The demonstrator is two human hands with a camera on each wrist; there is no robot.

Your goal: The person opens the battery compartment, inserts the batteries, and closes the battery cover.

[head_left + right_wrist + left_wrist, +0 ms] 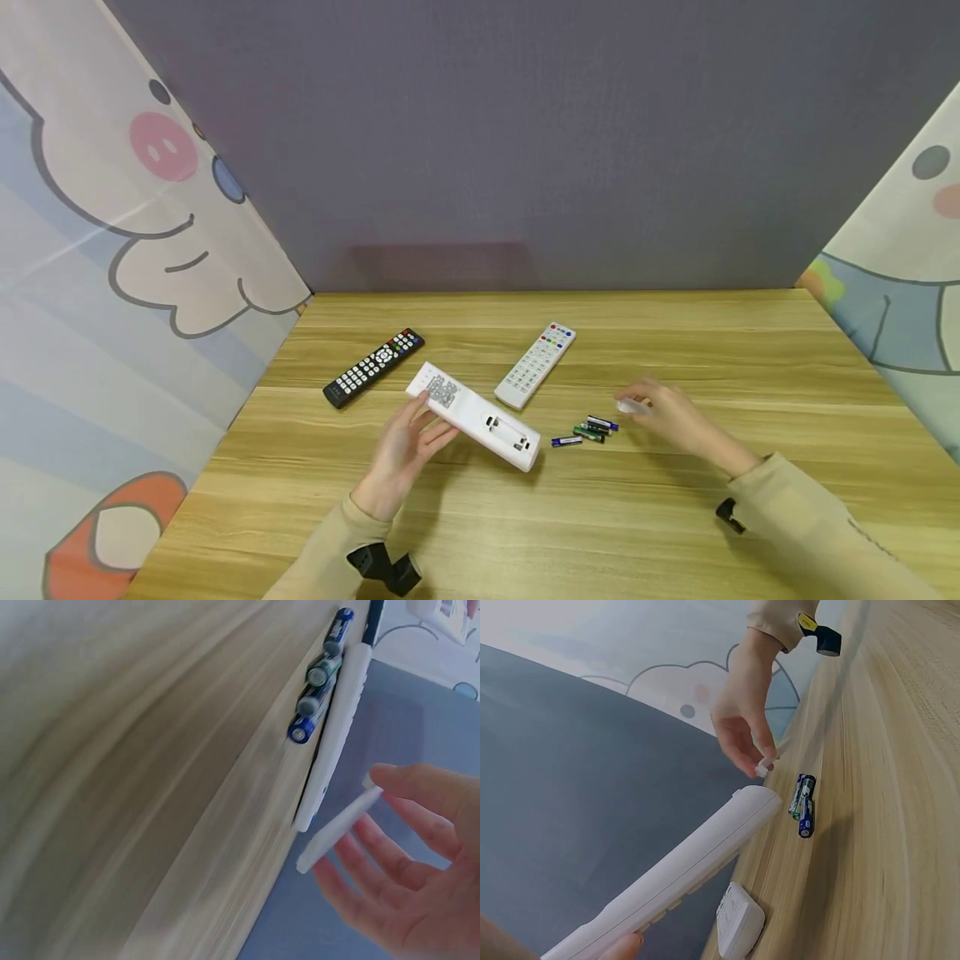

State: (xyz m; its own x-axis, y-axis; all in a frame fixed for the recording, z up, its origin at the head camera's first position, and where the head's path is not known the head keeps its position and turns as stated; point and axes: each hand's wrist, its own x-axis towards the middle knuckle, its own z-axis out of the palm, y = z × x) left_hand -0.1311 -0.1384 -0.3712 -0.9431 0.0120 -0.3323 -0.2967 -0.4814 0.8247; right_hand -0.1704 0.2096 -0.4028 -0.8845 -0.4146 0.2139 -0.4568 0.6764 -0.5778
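Observation:
My left hand (400, 457) grips a white remote control (472, 415) by one end, above the table. Its back faces up, with a printed code label at the held end and an uncovered battery compartment at the other; no batteries show inside. Over the table to the right, my right hand (669, 417) pinches a small white battery cover (341, 827) between thumb and fingers. Between the two hands several batteries (592, 431), blue and green, lie close together on the wood. In the left wrist view the remote's compartment is turned out of sight.
Behind the held remote, a second white remote (536, 365) lies buttons up. A black remote (373, 367) lies at the left, also buttons up. The wooden table (712, 342) ends at a grey upright panel (555, 150). Printed cartoon curtains (150, 275) hang at both sides.

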